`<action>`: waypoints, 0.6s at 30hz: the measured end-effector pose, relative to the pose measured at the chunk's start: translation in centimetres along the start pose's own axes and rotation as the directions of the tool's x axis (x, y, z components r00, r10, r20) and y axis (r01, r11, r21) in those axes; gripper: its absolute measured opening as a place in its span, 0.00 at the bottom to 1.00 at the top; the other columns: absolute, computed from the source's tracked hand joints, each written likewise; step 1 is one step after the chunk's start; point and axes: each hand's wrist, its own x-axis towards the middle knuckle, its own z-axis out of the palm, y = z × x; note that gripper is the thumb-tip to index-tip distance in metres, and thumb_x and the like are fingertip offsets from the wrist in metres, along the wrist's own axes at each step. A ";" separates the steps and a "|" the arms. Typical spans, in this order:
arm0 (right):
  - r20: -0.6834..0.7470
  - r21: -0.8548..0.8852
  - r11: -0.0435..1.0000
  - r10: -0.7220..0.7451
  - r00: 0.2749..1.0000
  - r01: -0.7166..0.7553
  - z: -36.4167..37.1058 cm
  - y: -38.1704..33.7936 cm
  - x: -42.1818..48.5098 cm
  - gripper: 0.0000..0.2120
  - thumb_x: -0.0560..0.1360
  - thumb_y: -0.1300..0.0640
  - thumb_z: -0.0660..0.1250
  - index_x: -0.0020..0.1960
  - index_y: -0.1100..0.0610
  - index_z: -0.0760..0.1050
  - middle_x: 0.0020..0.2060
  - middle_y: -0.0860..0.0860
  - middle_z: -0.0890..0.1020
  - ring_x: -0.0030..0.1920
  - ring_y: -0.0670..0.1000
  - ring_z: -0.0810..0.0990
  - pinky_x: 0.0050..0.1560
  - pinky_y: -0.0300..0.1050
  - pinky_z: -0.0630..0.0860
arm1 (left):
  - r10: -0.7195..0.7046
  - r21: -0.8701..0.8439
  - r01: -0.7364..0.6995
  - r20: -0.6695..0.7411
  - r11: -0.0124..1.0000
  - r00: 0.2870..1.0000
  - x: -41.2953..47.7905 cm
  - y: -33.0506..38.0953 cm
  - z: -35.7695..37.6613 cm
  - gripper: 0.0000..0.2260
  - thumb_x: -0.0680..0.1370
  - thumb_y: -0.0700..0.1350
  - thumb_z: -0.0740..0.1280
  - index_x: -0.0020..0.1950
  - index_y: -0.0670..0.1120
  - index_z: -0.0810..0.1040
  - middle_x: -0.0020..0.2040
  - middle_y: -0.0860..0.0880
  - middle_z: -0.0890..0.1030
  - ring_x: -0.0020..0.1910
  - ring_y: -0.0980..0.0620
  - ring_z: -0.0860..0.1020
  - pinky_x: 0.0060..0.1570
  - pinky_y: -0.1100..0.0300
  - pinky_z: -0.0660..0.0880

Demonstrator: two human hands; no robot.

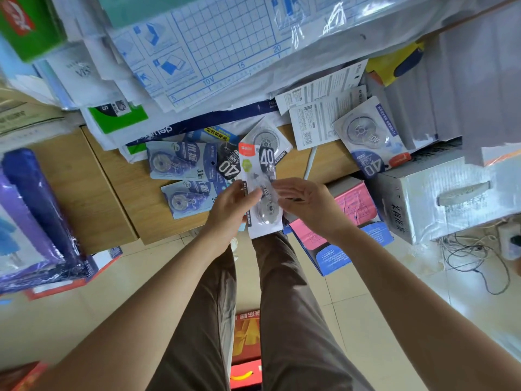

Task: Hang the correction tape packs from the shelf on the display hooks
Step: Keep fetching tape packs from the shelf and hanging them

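Observation:
A correction tape pack (260,176) with a white card, a red corner and a large "40" is held over the wooden shelf's front edge. My left hand (231,204) grips its left side with thumb and fingers. My right hand (306,203) cups its right side, fingers curled against the clear blister. More packs lie on the shelf (112,176): two pale blue "30m" packs (180,162) (187,198) to the left, a black "40" pack (227,165) behind the held one, another pack (266,138) tilted above it, and a blue "40" pack (369,139) to the right. No display hooks are in view.
Plastic-wrapped grid sheets (225,46) and paper stacks overhang the shelf's back. A purple wrapped bundle (36,210) sits at the left. Pink and blue boxes (352,221) and a white carton (439,198) stand on the tiled floor at right, beside loose cables (476,255). Red boxes (245,351) lie by my legs.

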 end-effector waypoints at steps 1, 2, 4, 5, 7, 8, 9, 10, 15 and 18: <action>0.035 -0.018 1.000 0.014 0.999 -0.013 0.1 0.2 0.3 0.16 0.76 0.65 0.70 0.64 0.59 0.79 0.57 0.51 0.84 0.59 0.44 0.82 0.63 0.40 0.76 | 0.009 -0.013 -0.010 -0.028 1.000 1.000 -0.3 -0.5 -0.3 0.06 0.80 0.46 0.70 0.57 0.52 0.81 0.53 0.50 0.86 0.54 0.50 0.84 0.53 0.52 0.78; 0.043 -0.056 0.998 0.024 0.999 -0.021 0.1 0.3 0.8 0.16 0.76 0.64 0.70 0.63 0.59 0.79 0.56 0.51 0.84 0.58 0.44 0.82 0.63 0.41 0.77 | 0.016 -0.020 -0.018 -0.074 1.000 0.997 -0.8 -1.0 -0.8 0.05 0.80 0.44 0.69 0.56 0.50 0.81 0.52 0.51 0.86 0.52 0.51 0.84 0.52 0.52 0.77; -0.010 -0.216 0.976 0.004 1.000 -0.007 0.3 0.3 2.5 0.16 0.76 0.61 0.71 0.63 0.56 0.79 0.56 0.48 0.84 0.57 0.45 0.82 0.62 0.45 0.78 | 0.016 -0.018 -0.020 -0.183 1.000 0.983 -1.6 -2.5 -2.1 0.06 0.79 0.45 0.71 0.56 0.50 0.81 0.51 0.52 0.86 0.52 0.53 0.84 0.52 0.54 0.77; -0.046 -0.315 0.949 -0.020 0.999 0.004 0.4 0.3 3.6 0.17 0.76 0.60 0.72 0.64 0.54 0.78 0.57 0.47 0.83 0.57 0.46 0.81 0.62 0.46 0.78 | 0.016 -0.014 -0.020 -0.227 1.000 0.974 -2.0 -3.3 -2.9 0.07 0.78 0.48 0.71 0.55 0.51 0.81 0.52 0.52 0.86 0.53 0.52 0.84 0.53 0.53 0.78; -0.068 -0.523 0.849 -0.125 0.990 0.071 1.0 -0.2 6.2 0.21 0.75 0.58 0.73 0.67 0.53 0.77 0.62 0.48 0.81 0.61 0.49 0.78 0.62 0.48 0.76 | -0.017 0.005 0.020 -0.307 1.000 0.951 -2.8 -4.5 -4.2 0.10 0.74 0.53 0.69 0.54 0.54 0.82 0.53 0.52 0.86 0.54 0.50 0.84 0.55 0.48 0.78; -0.028 -0.631 0.764 -0.199 0.979 0.137 1.4 -0.4 7.7 0.23 0.74 0.58 0.73 0.69 0.52 0.75 0.66 0.49 0.78 0.65 0.52 0.75 0.65 0.51 0.74 | -0.031 0.009 0.036 -0.349 0.999 0.937 -3.1 -5.0 -4.9 0.11 0.73 0.54 0.68 0.54 0.54 0.82 0.52 0.53 0.86 0.53 0.50 0.84 0.55 0.47 0.78; 0.042 -0.734 0.651 -0.244 0.969 0.196 1.8 -0.5 9.2 0.27 0.73 0.57 0.73 0.71 0.51 0.72 0.70 0.49 0.75 0.69 0.54 0.71 0.68 0.54 0.71 | -0.031 0.012 0.039 -0.378 0.999 0.925 -3.5 -5.3 -5.3 0.12 0.73 0.54 0.68 0.54 0.53 0.82 0.51 0.52 0.86 0.52 0.50 0.84 0.53 0.48 0.78; 0.121 -0.823 0.518 -0.241 0.963 0.233 2.0 -0.6 10.5 0.32 0.73 0.56 0.74 0.74 0.49 0.68 0.74 0.49 0.70 0.72 0.55 0.67 0.71 0.57 0.67 | -0.025 0.013 0.033 -0.394 0.999 0.919 -3.8 -5.6 -5.7 0.14 0.73 0.54 0.68 0.55 0.51 0.82 0.51 0.51 0.86 0.51 0.49 0.84 0.51 0.50 0.77; 0.279 -0.958 0.026 -0.139 0.950 0.285 1.7 -1.4 14.0 0.43 0.69 0.63 0.73 0.79 0.50 0.58 0.77 0.51 0.62 0.73 0.58 0.62 0.71 0.61 0.61 | -0.023 -0.014 0.019 -0.428 1.000 0.904 -4.4 -6.4 -7.1 0.11 0.74 0.53 0.70 0.54 0.51 0.82 0.51 0.46 0.86 0.54 0.40 0.83 0.52 0.44 0.78; 0.318 -0.948 -0.076 -0.207 0.925 0.309 1.2 -1.3 14.1 0.40 0.67 0.60 0.75 0.76 0.53 0.63 0.70 0.56 0.68 0.69 0.60 0.67 0.67 0.61 0.65 | -0.012 -0.012 0.007 -0.441 1.000 0.897 -4.6 -6.6 -7.3 0.10 0.73 0.55 0.71 0.51 0.53 0.82 0.51 0.40 0.84 0.54 0.32 0.81 0.49 0.43 0.76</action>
